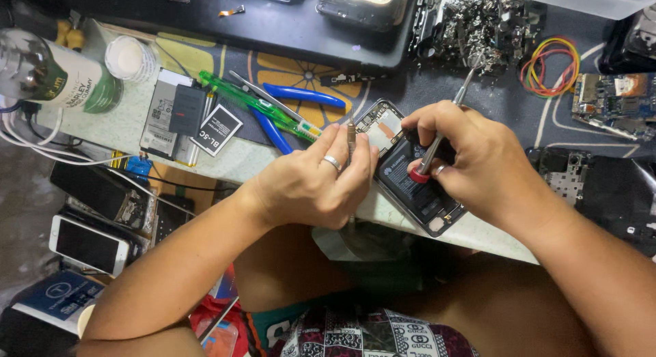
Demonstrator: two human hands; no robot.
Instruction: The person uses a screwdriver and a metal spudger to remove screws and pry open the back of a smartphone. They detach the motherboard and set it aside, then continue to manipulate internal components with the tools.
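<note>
Pale worktop (225, 162) edge, cluttered. Opened black smartphone with back cover off, battery exposed (417, 183), lies at the near edge between both hands. Left hand (311, 186) clasps the phone's left side, a thin metal-tipped tool (351, 140) upright between its fingers. Right hand (478, 166) pinches a slim metal screwdriver with red cap (437, 146), red end down on the battery. Blue-handled pliers (294, 107) and green tweezers (256, 104) lie just behind.

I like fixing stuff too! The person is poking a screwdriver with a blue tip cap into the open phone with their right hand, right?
Almost. The head view shows the right hand holding the screwdriver against the open phone, but the cap at its end is red, not blue. The blue thing is the pliers lying farther back. The left hand steadies the phone.
</note>
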